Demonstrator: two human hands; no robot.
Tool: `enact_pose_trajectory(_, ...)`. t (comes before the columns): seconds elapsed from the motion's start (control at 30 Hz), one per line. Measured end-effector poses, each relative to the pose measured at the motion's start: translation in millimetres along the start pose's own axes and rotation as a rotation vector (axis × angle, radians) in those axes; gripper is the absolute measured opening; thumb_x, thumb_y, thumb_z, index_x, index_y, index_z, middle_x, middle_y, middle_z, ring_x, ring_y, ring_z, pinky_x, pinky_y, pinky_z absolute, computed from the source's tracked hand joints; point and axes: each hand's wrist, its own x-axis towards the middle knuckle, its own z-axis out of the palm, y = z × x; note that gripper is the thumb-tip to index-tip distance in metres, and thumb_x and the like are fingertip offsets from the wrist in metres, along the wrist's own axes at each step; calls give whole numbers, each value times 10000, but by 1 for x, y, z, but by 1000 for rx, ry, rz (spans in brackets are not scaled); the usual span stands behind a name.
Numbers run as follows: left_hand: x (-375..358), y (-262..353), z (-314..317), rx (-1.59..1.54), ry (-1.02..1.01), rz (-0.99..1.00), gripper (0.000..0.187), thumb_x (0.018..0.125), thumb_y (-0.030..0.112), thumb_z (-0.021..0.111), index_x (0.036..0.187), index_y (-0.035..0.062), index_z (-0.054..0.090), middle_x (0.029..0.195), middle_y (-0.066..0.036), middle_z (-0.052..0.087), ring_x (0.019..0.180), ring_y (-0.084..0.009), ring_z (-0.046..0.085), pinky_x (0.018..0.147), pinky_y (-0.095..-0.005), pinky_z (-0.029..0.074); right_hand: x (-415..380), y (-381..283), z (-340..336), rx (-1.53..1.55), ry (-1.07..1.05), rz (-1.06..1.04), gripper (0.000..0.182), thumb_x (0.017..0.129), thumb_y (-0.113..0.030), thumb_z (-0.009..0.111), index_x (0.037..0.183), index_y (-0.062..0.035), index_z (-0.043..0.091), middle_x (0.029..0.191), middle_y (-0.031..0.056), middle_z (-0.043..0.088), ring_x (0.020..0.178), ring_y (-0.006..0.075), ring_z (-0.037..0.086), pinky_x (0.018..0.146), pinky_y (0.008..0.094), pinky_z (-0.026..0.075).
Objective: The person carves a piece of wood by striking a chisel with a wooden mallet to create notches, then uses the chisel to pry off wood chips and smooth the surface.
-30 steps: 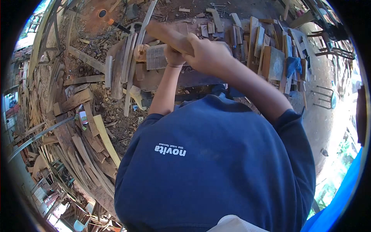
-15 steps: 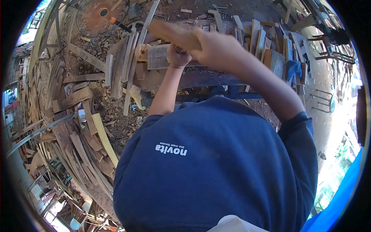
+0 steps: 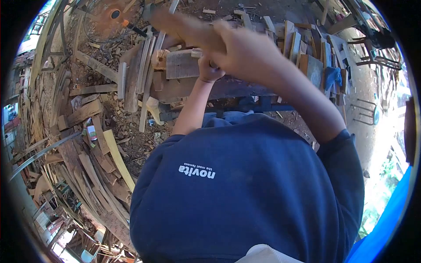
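My right hand is closed round a thick brown piece of wood, raised and blurred by motion. Below it, my left hand is wrapped round a slim handle whose round dark end shows above the fist; the rest of that tool is hidden. The left fist is beside a greyish wooden board on the low bench. A small pale block shows just above this fist. Left of the board is a lighter block with a hollow in its end.
A hammer with an orange and black handle lies beyond long planks at the left. Several upright offcuts and a blue cloth are at the right. Stacked curved boards and a small can are at lower left.
The wood in my right hand has swung up and to the left and is more blurred. My left fist has shifted slightly right and down.
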Motion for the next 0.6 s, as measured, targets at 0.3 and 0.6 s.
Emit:
enact_pose_trajectory(0.3,-4,64,-29,236,-80,336,186,841,-66,586,800,80,479,693,-13,552,588,-83,551,544,-233,461,-6,78,-14,299,421,286,488,899,-400,596,1137,23,554,991,274,679,993,433,659,827,457,524)
enact_pose_trajectory(0.6,-37,77,-83,748,25,-296,117,793,36,663,871,65,580,733,-61,624,664,-146,628,587,-296,506,-175,183,135,388,168,782,454,890,-387,671,854,21,477,720,171,549,669,226,503,629,402,444)
